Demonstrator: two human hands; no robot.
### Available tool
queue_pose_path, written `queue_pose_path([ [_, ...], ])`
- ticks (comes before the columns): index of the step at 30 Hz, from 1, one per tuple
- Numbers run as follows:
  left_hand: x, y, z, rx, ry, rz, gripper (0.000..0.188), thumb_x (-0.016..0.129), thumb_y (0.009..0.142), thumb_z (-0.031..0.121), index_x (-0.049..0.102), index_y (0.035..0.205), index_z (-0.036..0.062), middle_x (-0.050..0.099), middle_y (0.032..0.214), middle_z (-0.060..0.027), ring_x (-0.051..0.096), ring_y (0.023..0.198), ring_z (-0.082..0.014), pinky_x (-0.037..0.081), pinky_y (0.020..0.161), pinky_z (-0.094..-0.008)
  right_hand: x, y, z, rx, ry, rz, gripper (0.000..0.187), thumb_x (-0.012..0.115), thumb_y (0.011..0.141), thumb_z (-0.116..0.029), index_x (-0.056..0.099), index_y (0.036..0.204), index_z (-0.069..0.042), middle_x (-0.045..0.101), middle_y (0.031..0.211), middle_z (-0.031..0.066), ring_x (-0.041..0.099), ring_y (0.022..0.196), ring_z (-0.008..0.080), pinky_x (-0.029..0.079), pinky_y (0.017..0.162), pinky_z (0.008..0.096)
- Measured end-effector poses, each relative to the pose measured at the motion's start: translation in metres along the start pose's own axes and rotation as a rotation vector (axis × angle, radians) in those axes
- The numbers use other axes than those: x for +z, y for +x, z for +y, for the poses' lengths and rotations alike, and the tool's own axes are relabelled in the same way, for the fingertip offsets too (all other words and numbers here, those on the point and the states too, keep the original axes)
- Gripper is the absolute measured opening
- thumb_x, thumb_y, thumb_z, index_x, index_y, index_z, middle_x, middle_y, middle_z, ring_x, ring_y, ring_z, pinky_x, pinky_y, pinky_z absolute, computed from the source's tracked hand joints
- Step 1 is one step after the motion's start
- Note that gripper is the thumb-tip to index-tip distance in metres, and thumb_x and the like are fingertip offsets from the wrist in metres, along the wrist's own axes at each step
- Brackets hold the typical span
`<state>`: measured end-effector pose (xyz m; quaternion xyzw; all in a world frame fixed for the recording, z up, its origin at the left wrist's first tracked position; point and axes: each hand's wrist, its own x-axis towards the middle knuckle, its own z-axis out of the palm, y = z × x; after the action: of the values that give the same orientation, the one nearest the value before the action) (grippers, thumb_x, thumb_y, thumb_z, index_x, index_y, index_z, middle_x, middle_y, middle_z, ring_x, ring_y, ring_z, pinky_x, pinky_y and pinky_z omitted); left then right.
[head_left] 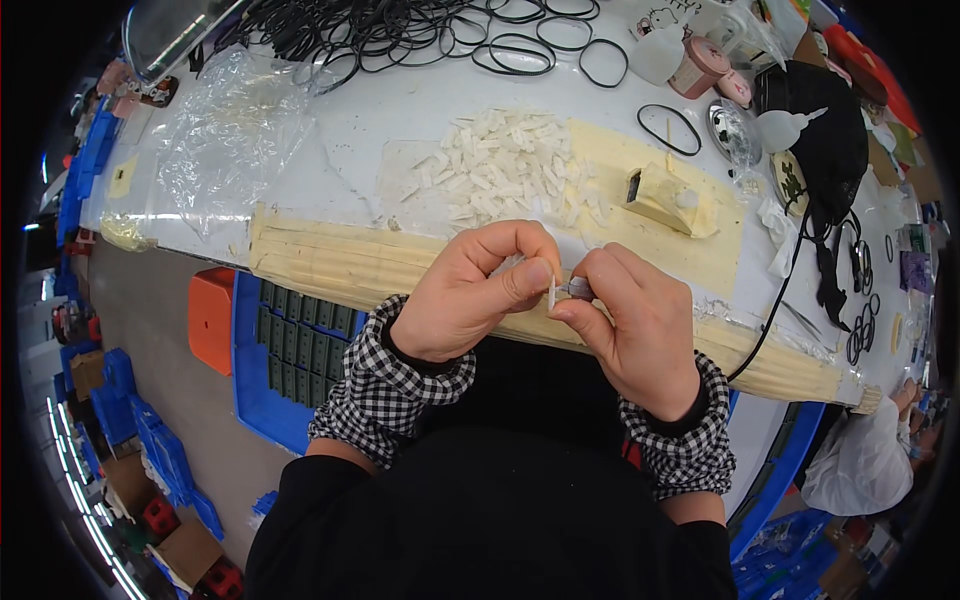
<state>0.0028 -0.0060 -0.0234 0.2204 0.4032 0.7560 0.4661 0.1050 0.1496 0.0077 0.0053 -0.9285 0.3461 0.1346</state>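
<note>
Above the table's near edge my two hands meet, fingertips almost touching. Between thumb and forefinger, my left hand [470,295] pinches a small whitish plastic piece [552,292]. My right hand [640,325] is closed on a small grey piece [577,287], its end against or very close to the whitish one; its exact kind is too small to make out. Just beyond my hands lies a heap of short translucent white plastic pieces [500,160]. Right of the heap, a block wrapped in yellowish tape [668,203] rests on a yellow taped patch [715,245].
Black rubber rings [515,55] cover the far side, with a clear plastic bag [230,140] at left. A black cable [785,290] hangs down at right. Below the table edge are an orange stool [211,320] and a blue crate [245,385] of dark green parts. Another person's white sleeve [860,465] shows at right.
</note>
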Motion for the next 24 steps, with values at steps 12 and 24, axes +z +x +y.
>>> queue_pose_path([
  [12,-0.017,-0.005,0.018,0.058,-0.131,0.148,0.019,0.042,0.099,0.023,0.046,0.09,0.0065,0.043,0.086,-0.0015,0.035,0.064,-0.0064,0.03,0.058,-0.0191,0.005,0.012,0.003,0.117,-0.02,0.15,0.029,0.065,0.08,-0.008,0.06,0.109,-0.008,0.056,0.082,0.0073,0.059,0.062,0.0233,0.046,0.054,0.032],
  [24,-0.019,-0.004,0.016,0.065,-0.51,0.259,0.017,0.037,0.092,0.015,0.049,0.094,0.0037,0.05,0.087,-0.0083,0.039,0.063,-0.0116,0.032,0.058,-0.0236,0.029,0.026,0.008,0.018,-0.368,0.04,0.041,0.056,0.074,-0.003,0.059,0.115,-0.009,0.058,0.118,0.0115,0.064,0.062,0.0243,0.05,0.053,0.0322],
])
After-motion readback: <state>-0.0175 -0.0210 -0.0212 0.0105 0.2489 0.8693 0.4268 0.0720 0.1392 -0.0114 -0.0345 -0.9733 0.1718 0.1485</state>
